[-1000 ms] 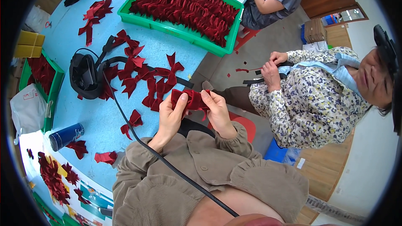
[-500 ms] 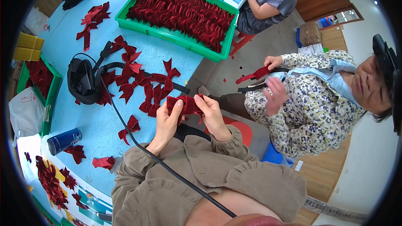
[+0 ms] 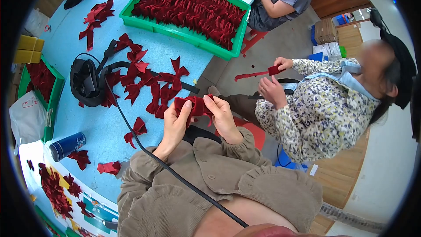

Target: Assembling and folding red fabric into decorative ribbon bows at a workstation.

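Note:
A dark red velvet ribbon bow (image 3: pixel 197 105) is stretched between my two hands, above the near edge of the blue table. My left hand (image 3: pixel 176 125) pinches its left end, thumb on top. The right end is gripped by my right hand (image 3: pixel 222 117), with the thumb pressing on the loop. A loose ribbon tail hangs beneath, partly hidden by my fingers. Just beyond my hands, finished red bows (image 3: pixel 163 98) lie in an overlapping cluster on the table, and a single bow (image 3: pixel 137 131) lies to the left.
A green tray (image 3: pixel 169 32) packed with red bows stands at the back. To the left are a black strapped headset (image 3: pixel 87 83), a blue can (image 3: pixel 68 146) and another green crate (image 3: pixel 57 88). A black cable (image 3: pixel 144 151) crosses before me. At right a co-worker (image 3: pixel 315 114) handles red ribbon; another person sits farther back.
The bow's loops show fuller between my fingers; my hands have barely moved. The co-worker at right has raised their head, and their hands and ribbon have shifted.

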{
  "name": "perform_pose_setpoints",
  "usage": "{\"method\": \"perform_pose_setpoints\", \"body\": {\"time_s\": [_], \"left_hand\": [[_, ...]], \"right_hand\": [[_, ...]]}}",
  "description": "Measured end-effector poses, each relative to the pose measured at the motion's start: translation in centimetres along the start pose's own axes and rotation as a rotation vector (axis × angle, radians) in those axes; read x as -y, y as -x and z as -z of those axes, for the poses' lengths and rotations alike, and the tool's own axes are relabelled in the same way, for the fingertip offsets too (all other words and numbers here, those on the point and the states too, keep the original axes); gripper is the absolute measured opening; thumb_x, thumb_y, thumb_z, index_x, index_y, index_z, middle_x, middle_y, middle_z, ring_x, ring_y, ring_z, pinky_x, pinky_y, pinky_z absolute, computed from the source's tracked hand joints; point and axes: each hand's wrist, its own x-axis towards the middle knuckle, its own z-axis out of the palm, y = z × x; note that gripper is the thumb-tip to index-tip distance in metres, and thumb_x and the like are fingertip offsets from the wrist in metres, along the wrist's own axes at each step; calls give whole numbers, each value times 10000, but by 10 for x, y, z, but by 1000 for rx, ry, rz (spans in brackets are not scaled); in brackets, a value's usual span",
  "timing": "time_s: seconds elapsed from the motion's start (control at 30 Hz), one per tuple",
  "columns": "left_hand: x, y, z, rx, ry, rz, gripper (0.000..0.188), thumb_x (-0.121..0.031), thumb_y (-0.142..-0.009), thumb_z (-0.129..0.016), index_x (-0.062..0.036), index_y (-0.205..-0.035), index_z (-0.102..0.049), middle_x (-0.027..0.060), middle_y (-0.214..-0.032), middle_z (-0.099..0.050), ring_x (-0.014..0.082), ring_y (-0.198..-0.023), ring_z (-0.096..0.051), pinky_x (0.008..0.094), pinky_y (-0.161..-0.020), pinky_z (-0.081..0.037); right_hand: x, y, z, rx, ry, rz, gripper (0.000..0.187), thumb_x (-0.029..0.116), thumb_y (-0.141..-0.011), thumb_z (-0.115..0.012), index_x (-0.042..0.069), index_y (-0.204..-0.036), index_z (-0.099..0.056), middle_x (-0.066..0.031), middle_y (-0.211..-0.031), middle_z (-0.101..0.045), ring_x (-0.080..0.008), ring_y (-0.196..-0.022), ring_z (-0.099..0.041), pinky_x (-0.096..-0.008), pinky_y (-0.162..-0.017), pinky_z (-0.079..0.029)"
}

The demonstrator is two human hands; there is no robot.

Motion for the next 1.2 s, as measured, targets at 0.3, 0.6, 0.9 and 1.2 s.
{"method": "perform_pose_setpoints", "body": {"time_s": [0.3,0.6,0.9,1.2], "left_hand": [[1,2,-1,-9,-1,14,205,-220,-899,-487,-25,-897,-551,-13,-601,-526,33,-478,-440,174,-423,-313],[11,7,8,-24,-13,17,193,-212,-898,-489,-28,-893,-550,-18,-585,-520,31,-471,-429,175,-418,-307],[7,6,5,7,14,15,186,-200,-900,-485,-24,-901,-546,-18,-591,-521,27,-483,-428,175,-420,-303],[4,14,-1,20,-34,13,184,-201,-900,-484,-27,-891,-540,-22,-591,-513,29,-484,-423,178,-422,-302]], "right_hand": [[0,1,-3,-37,50,11,272,218,-926,-422,-9,-906,-572,-48,-812,-615,-85,-689,-560,-228,-634,-441],[-6,8,-11,-68,1,-20,230,201,-912,-456,12,-904,-587,-23,-816,-618,-55,-701,-555,-193,-632,-424],[-11,4,-4,-53,-22,0,234,202,-909,-462,4,-906,-587,-40,-832,-626,-63,-721,-573,-185,-644,-435],[-9,14,-1,-31,-38,-35,252,216,-913,-451,0,-923,-581,-59,-842,-630,-83,-719,-591,-199,-649,-458]]}}
